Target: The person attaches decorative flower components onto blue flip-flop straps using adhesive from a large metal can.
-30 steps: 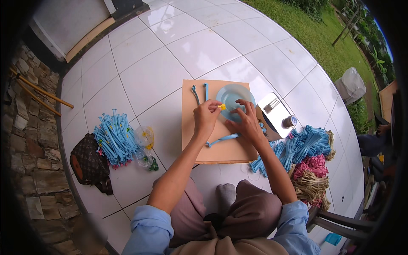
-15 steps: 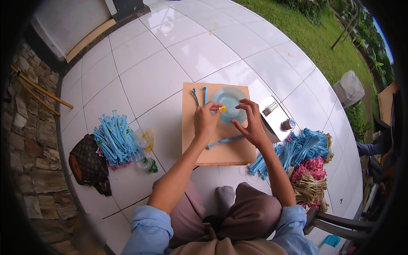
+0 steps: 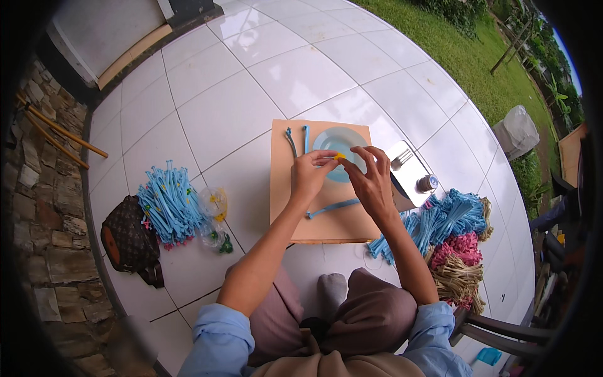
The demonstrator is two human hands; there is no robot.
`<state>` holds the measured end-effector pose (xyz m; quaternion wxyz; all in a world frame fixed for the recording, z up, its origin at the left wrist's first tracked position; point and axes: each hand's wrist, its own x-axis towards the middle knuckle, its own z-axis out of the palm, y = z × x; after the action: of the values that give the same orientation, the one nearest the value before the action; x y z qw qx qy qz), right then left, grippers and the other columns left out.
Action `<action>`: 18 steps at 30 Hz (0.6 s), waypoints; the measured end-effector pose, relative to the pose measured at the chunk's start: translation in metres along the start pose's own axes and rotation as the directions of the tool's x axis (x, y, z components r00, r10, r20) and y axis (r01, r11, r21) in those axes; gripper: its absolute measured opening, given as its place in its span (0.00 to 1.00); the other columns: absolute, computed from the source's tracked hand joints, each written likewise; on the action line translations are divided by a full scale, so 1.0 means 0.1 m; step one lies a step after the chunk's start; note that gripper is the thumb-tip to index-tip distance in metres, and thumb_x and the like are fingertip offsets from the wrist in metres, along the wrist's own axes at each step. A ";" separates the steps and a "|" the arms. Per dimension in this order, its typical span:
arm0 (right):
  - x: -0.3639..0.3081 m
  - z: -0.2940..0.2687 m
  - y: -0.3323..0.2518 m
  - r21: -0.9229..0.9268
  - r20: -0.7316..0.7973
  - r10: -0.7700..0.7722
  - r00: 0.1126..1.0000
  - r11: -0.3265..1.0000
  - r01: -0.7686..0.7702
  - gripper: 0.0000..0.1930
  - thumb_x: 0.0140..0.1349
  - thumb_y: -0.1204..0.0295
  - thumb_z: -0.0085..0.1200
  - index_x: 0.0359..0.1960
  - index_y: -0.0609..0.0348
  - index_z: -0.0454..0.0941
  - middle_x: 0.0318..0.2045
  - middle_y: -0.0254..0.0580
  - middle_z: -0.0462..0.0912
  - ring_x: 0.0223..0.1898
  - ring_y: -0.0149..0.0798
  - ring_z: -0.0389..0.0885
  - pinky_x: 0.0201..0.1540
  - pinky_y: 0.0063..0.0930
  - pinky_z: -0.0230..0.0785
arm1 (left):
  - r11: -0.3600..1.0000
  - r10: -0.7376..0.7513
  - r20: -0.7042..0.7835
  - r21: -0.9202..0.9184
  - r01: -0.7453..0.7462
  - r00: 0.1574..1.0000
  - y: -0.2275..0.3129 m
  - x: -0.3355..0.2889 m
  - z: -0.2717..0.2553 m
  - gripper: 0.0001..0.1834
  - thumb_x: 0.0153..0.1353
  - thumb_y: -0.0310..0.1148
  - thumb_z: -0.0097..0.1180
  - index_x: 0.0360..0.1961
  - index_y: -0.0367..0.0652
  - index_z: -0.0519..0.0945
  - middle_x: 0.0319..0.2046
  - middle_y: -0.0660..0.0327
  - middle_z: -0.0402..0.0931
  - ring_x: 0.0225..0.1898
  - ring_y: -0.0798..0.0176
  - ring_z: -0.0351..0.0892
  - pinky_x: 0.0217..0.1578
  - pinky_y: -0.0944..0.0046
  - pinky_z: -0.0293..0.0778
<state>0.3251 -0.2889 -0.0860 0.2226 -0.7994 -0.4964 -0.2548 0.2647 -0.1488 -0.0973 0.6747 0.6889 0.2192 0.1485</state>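
My left hand (image 3: 308,174) pinches a small yellow piece (image 3: 340,156) between thumb and fingertips, above a translucent light-blue bowl (image 3: 339,134). My right hand (image 3: 374,186) is on the other side of the piece, its thumb tip close against it and its index finger held apart from the thumb. Whether the right thumb touches the piece I cannot tell. Under both hands is a tan board (image 3: 308,227). A blue strap (image 3: 331,208) lies across the board near my right wrist, and a short blue strap (image 3: 306,139) and a darker strap (image 3: 290,142) lie at its far left.
Right of the board, a metal tray (image 3: 401,151) holds a fork (image 3: 401,160) and a small spool-like item (image 3: 427,183). Bundles of blue straps (image 3: 455,213) lie by pink and beige ones. On the left are more blue straps (image 3: 169,204), a clear bag (image 3: 213,204) and a brown patterned bag (image 3: 129,235).
My right hand has moved left and in toward the yellow piece, its thumb now close to it. My left hand has shifted slightly right with the piece.
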 end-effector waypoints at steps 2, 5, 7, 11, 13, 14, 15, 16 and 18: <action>-0.01 0.00 0.03 -0.072 -0.070 -0.034 0.997 0.997 0.029 0.11 0.45 0.77 0.56 0.33 0.52 0.78 0.44 0.37 0.70 0.50 0.44 0.65 0.52 0.42 0.59 | 0.997 -0.023 0.025 -0.075 0.025 0.999 0.02 -0.02 0.03 0.10 0.51 0.28 0.59 0.36 0.38 0.80 0.28 0.59 0.81 0.32 0.69 0.80 0.35 0.73 0.72; 0.05 -0.03 -0.02 -0.038 -0.111 0.056 0.992 0.997 -0.061 0.08 0.44 0.77 0.55 0.29 0.53 0.78 0.41 0.35 0.71 0.49 0.43 0.65 0.51 0.42 0.59 | 0.996 -0.035 0.005 -0.086 0.035 0.999 0.15 -0.08 0.06 0.11 0.51 0.28 0.59 0.37 0.38 0.80 0.28 0.60 0.80 0.32 0.71 0.79 0.36 0.72 0.72; 0.06 -0.03 -0.01 -0.028 -0.128 0.062 0.990 0.997 -0.066 0.07 0.44 0.77 0.56 0.28 0.53 0.77 0.41 0.35 0.71 0.49 0.43 0.66 0.50 0.41 0.58 | 0.996 0.008 -0.025 -0.090 -0.011 1.000 0.18 -0.09 0.06 0.12 0.51 0.28 0.59 0.38 0.38 0.80 0.27 0.60 0.80 0.32 0.72 0.78 0.37 0.72 0.71; -0.03 -0.01 0.03 0.004 -0.096 0.112 0.989 0.994 -0.112 0.06 0.45 0.76 0.58 0.27 0.53 0.76 0.40 0.35 0.71 0.48 0.43 0.66 0.49 0.41 0.59 | 0.971 -0.008 -0.020 -0.237 0.003 1.000 0.30 -0.14 0.05 0.13 0.51 0.28 0.59 0.39 0.37 0.80 0.27 0.60 0.80 0.33 0.72 0.77 0.38 0.71 0.70; -0.06 0.00 0.05 0.028 -0.084 0.128 0.988 0.992 -0.126 0.07 0.45 0.76 0.58 0.27 0.53 0.76 0.39 0.34 0.72 0.47 0.43 0.66 0.48 0.41 0.59 | 0.985 0.020 -0.047 -0.169 -0.027 0.999 0.28 -0.16 0.02 0.13 0.50 0.29 0.60 0.38 0.37 0.79 0.28 0.59 0.80 0.32 0.71 0.78 0.37 0.72 0.71; -0.05 -0.01 0.07 0.060 -0.113 0.182 0.977 0.982 -0.176 0.07 0.45 0.76 0.59 0.28 0.53 0.76 0.38 0.34 0.72 0.47 0.43 0.67 0.47 0.40 0.59 | 0.985 0.017 -0.050 -0.172 -0.025 0.999 0.27 -0.16 0.02 0.13 0.50 0.29 0.60 0.38 0.37 0.79 0.28 0.59 0.80 0.32 0.71 0.78 0.37 0.72 0.71; -0.02 -0.01 0.09 0.095 -0.144 0.237 0.961 0.970 -0.225 0.08 0.46 0.76 0.59 0.28 0.53 0.75 0.37 0.34 0.73 0.46 0.43 0.67 0.45 0.40 0.60 | 0.987 0.003 -0.058 -0.158 -0.012 0.998 0.26 -0.14 0.01 0.13 0.50 0.29 0.60 0.37 0.36 0.79 0.28 0.58 0.80 0.32 0.71 0.78 0.36 0.72 0.71; 0.01 -0.03 0.09 0.109 -0.160 0.230 0.960 0.971 -0.214 0.09 0.46 0.77 0.59 0.31 0.53 0.76 0.35 0.34 0.73 0.44 0.43 0.68 0.43 0.38 0.61 | 0.989 -0.011 -0.066 -0.145 0.001 0.998 0.26 -0.14 -0.01 0.12 0.50 0.29 0.60 0.36 0.36 0.79 0.28 0.58 0.80 0.32 0.70 0.78 0.36 0.72 0.71; 0.05 -0.06 0.06 0.133 -0.163 0.199 0.966 0.975 -0.179 0.10 0.46 0.77 0.59 0.31 0.53 0.76 0.35 0.34 0.73 0.43 0.42 0.68 0.43 0.37 0.61 | 0.987 -0.049 -0.033 -0.157 0.043 0.998 0.27 -0.14 -0.04 0.13 0.51 0.29 0.60 0.37 0.35 0.79 0.30 0.58 0.80 0.34 0.71 0.77 0.39 0.72 0.70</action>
<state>0.3308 -0.2916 -0.0789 0.3352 -0.8032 -0.4103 -0.2722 0.2535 -0.1526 -0.0686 0.7259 0.6256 0.2352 0.1622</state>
